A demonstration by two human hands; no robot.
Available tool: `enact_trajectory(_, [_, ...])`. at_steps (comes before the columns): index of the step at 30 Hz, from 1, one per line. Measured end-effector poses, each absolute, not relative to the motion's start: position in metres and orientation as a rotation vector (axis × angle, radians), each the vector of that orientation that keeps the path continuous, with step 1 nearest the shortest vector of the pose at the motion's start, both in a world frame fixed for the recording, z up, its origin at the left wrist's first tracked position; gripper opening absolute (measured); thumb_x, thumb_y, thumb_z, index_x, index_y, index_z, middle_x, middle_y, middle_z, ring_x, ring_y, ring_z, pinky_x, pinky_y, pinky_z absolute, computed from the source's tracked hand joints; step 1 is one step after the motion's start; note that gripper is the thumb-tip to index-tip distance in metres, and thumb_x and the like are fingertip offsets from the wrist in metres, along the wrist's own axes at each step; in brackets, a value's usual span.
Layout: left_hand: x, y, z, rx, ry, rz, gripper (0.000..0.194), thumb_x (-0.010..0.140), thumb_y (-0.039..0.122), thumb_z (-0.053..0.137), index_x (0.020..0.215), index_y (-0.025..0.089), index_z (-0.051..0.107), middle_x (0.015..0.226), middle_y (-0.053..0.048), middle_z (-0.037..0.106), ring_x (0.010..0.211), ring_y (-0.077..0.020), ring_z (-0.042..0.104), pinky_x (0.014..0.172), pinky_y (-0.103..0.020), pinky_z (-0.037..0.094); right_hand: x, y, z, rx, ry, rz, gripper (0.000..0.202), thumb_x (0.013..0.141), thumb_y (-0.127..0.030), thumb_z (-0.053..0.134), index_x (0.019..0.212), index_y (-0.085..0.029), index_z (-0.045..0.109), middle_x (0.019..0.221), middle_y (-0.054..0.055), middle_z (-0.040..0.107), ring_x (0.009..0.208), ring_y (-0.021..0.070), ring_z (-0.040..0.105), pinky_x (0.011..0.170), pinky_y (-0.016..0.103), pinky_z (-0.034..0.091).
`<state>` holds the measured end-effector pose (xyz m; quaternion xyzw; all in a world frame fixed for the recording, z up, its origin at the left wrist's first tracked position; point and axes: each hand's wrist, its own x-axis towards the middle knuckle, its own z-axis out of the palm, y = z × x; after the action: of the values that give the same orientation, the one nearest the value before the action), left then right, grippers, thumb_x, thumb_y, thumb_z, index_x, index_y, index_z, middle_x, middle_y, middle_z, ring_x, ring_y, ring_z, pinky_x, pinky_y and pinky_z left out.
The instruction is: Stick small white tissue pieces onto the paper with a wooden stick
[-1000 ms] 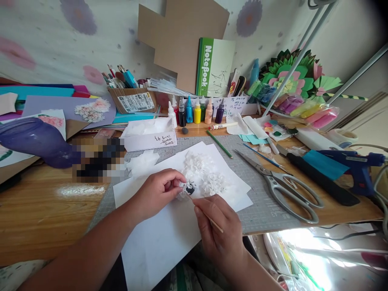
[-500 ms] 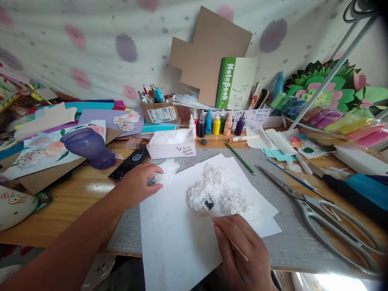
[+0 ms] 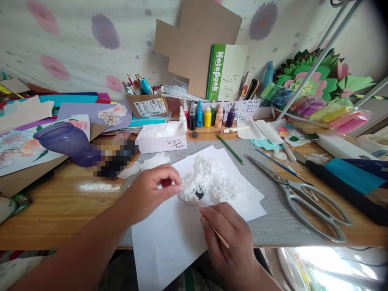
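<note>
White ruffled paper flowers lie on white paper sheets, with a small dark patch showing at their lower edge. In my right hand is a thin wooden stick, its tip close to the dark patch. My left hand is at the left edge of the flowers, thumb and fingertips pinched together; whatever is between them is too small to make out. Thin white tissue pieces lie just behind my left hand.
Large scissors and a green pencil lie on the grey cutting mat. Behind are a white box, paint bottles and a notebook. A purple vase is at left.
My left hand has moved right, from the tissue pieces to the flowers, and its fingers have closed. My right hand still holds the stick by the dark patch. The camera view has shifted.
</note>
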<state>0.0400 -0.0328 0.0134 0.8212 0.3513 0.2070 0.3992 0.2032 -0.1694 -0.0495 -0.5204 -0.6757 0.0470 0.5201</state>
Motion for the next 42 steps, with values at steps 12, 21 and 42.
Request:
enact_trajectory(12, [0.072, -0.04, -0.027, 2.115, 0.942, 0.438, 0.011, 0.078, 0.022, 0.059, 0.068, 0.018, 0.06, 0.083, 0.0, 0.053, 0.067, -0.0108, 0.048, 0.06, -0.024, 0.04, 0.206, -0.175, -0.047, -1.171, -1.551, 0.132, 0.021, 0.084, -0.003, 0.048, 0.097, -0.013, 0.06, 0.075, 0.007, 0.062, 0.064, 0.0178, 0.053, 0.055, 0.031, 0.044])
enact_trajectory(21, [0.072, -0.043, -0.027, 2.158, 0.945, 0.451, 0.011, 0.08, 0.022, 0.058, 0.069, 0.019, 0.06, 0.084, 0.0, 0.053, 0.067, -0.0111, 0.049, 0.06, -0.023, 0.041, 0.204, -0.172, -0.05, -1.313, -1.459, 0.142, 0.022, 0.088, -0.005, 0.045, 0.097, -0.015, 0.062, 0.078, 0.006, 0.063, 0.069, 0.0179, 0.057, 0.059, 0.031, 0.046])
enact_trajectory(42, [0.041, -0.034, -0.02, 2.225, 1.077, 0.62, 0.012, 0.081, 0.029, 0.054, 0.078, 0.021, 0.062, 0.087, -0.002, 0.057, 0.075, -0.0157, 0.053, 0.068, -0.027, 0.044, 0.204, -0.174, -0.048, -1.341, -1.36, 0.079, 0.022, 0.089, -0.005, 0.047, 0.1, -0.016, 0.062, 0.075, 0.004, 0.06, 0.066, 0.0152, 0.056, 0.058, 0.027, 0.045])
